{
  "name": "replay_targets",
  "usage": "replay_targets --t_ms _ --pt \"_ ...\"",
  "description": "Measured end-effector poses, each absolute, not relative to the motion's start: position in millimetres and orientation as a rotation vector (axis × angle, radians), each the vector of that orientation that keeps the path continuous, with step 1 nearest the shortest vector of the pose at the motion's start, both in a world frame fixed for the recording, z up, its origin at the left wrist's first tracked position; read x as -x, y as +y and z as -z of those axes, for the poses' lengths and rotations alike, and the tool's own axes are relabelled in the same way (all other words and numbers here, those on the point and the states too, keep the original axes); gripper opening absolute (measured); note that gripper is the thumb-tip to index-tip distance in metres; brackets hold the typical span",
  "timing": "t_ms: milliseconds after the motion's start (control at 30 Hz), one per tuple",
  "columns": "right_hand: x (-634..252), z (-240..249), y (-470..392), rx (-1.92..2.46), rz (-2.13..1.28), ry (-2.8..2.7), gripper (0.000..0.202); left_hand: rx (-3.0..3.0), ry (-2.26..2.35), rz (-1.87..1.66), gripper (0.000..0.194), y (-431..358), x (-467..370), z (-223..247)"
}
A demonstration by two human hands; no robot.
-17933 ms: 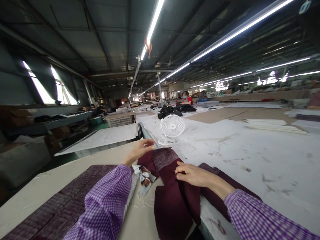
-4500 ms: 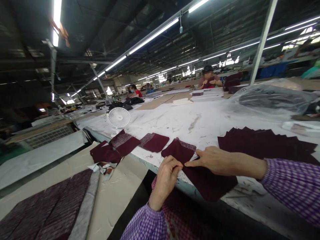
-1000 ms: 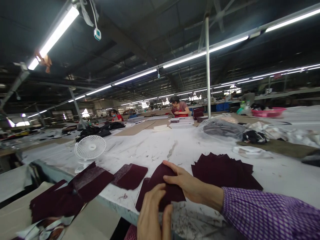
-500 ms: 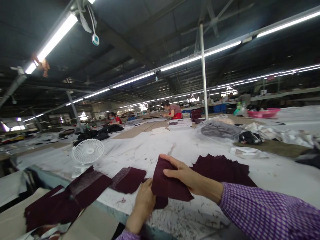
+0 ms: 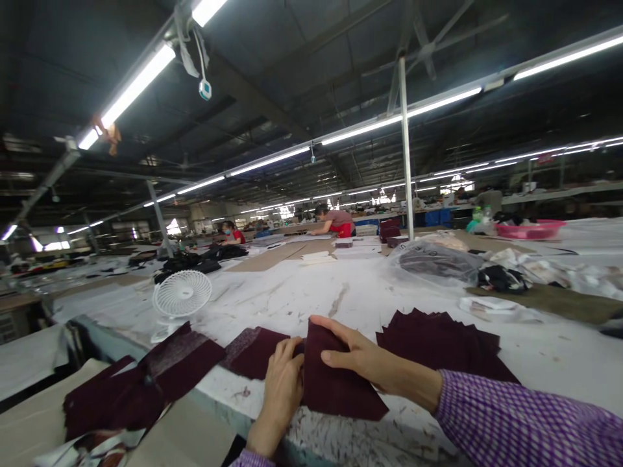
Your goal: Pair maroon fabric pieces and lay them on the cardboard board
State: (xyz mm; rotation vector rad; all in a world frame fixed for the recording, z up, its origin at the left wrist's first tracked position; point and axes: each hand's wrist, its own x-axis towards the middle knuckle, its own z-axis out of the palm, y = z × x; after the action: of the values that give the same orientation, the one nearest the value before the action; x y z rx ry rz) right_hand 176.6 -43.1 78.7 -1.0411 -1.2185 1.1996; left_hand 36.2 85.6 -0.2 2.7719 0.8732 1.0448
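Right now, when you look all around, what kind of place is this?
Probably a cloth workshop. A big white-topped table bears a fanned stack of maroon cloth pieces, a person leans over a work surface farther back, and long tube lights hang under the high roof.

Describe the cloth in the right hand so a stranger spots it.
Find the big white table, then its near edge, right of the white fan. Between a speckle-edged patch and a fanned-out pile is a plain maroon cloth. Those neighbours lie on the table; this cloth is gripped by the right hand.
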Motion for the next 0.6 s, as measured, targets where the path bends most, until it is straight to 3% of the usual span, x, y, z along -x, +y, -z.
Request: replay_targets --t_ms 100,200,367,600 --pt "-177.1 -78.0 -42.5 1.067 -1.190 -1.220 0.075 -2.837 0.870 -1.048 0.027 87.0 -37.1 -5.9" --pt "-177.7 -78.9 -42.6 1.092 -1.178 -1.258 0.075 -2.523 0.758 -1.162 0.017 85.5 -34.8 -18.2" --pt "-177.4 -77.7 -43.2 1.235 -1.002 -1.500 0.071 -1.492 0.498 -0.881 0.056 64.3 -28.8 -34.9" --pt "-172.4 -72.2 -49.5 1.307 -0.596 -1.998 0.078 -1.333 0.602 -0.976 0.041 34.9 -21.9 -29.7"
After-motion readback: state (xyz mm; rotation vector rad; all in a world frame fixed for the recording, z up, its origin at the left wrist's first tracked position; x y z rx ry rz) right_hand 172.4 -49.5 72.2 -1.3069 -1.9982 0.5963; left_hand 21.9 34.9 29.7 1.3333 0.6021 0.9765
